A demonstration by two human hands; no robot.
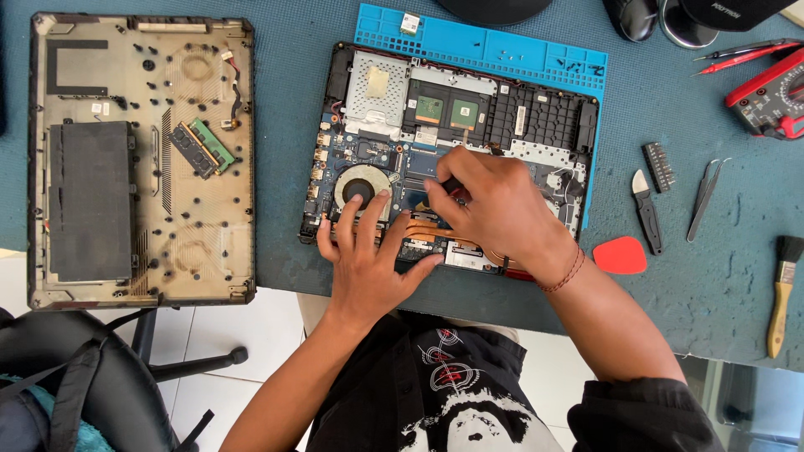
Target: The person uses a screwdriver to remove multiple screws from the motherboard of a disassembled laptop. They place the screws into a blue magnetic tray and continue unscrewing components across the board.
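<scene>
left hand (366, 251) flat and open on the opened laptop (536, 125) by the fan (362, 182), right hand (494, 205) pinching a small red-and-black screwdriver (453, 188) over the board, removed bottom cover (142, 159) off to the side

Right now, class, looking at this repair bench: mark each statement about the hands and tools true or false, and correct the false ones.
1. The left hand rests flat on the open laptop. True.
2. The right hand is empty. False: it grips a dark tool, mostly hidden.
3. The removed cover lies left of the laptop. True.
4. The brush lies inside the laptop. False: it lies at the table's far right.
5. Tweezers sit right of the laptop. True.
</scene>
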